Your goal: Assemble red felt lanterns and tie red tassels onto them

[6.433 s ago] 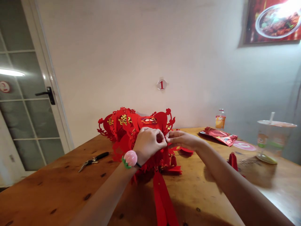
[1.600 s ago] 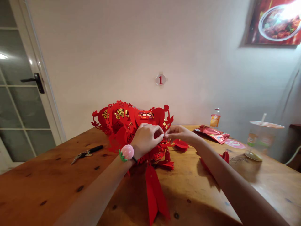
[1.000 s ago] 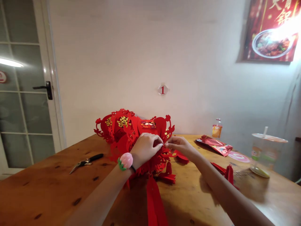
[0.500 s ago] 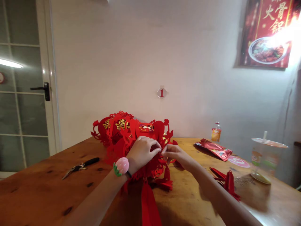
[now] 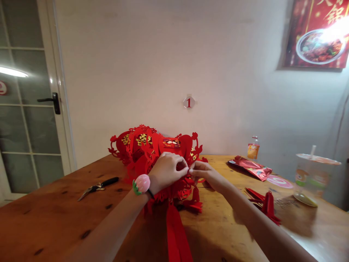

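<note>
Red lantern (image 5: 171, 147) centre of wooden table (image 5: 218, 233); left hand (image 5: 167, 171) and right hand (image 5: 207, 174) pinch its right side, exact bit hidden. Looks light, bendy, probably tears easily; best held by panel edges.

Matt lantern (image 5: 157, 143), probably felt.

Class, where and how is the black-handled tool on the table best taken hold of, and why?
Probably by its black handle, the left hand coming from above and the right. The tool lies flat, its handle end toward the red decorations, while its metal tip points left, away from that hand.
</note>
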Action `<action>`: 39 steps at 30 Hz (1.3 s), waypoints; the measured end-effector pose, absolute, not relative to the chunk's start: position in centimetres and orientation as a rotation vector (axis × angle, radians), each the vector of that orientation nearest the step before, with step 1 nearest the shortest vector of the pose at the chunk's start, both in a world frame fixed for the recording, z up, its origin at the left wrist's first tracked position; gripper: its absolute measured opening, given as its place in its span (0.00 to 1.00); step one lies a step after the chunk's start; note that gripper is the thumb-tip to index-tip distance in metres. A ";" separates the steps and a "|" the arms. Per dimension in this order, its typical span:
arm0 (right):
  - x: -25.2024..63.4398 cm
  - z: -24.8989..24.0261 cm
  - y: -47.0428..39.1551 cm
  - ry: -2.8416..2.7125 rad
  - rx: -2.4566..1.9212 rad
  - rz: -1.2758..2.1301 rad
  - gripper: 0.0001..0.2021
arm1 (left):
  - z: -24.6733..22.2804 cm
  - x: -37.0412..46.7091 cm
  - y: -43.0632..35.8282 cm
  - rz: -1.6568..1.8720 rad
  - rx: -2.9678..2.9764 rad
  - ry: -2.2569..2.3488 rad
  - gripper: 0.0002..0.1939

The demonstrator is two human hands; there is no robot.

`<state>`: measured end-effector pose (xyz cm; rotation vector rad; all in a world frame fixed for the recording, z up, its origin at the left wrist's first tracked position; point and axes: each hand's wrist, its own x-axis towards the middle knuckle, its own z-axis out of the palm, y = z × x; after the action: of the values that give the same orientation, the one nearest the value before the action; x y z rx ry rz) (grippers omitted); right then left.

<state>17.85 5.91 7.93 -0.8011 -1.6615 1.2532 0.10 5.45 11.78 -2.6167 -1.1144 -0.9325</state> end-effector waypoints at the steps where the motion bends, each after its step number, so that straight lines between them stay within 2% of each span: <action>1: 17.9 8.0 5.9 -1.673 -0.797 1.253 0.10 | 11.7 0.1 5.5 -0.933 -2.611 -1.114 0.07; 9: 17.6 8.1 6.5 -1.699 -0.932 1.063 0.16 | 11.7 0.1 5.5 -0.937 -2.594 -1.108 0.06; 22: 17.6 7.8 6.6 -1.554 -0.891 1.281 0.09 | 11.4 0.2 5.8 -1.020 -2.594 -1.069 0.07; 33: 17.8 6.4 7.9 -1.388 -0.609 1.581 0.10 | 10.8 0.6 5.9 -1.170 -2.500 -1.020 0.07; 39: 17.8 6.4 7.7 -1.383 -0.578 1.577 0.10 | 11.3 0.5 5.5 -1.068 -2.507 -1.096 0.08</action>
<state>17.82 7.65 6.43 -0.5784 -1.3828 1.5774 0.54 5.50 11.27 -2.5071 -1.0965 -1.0681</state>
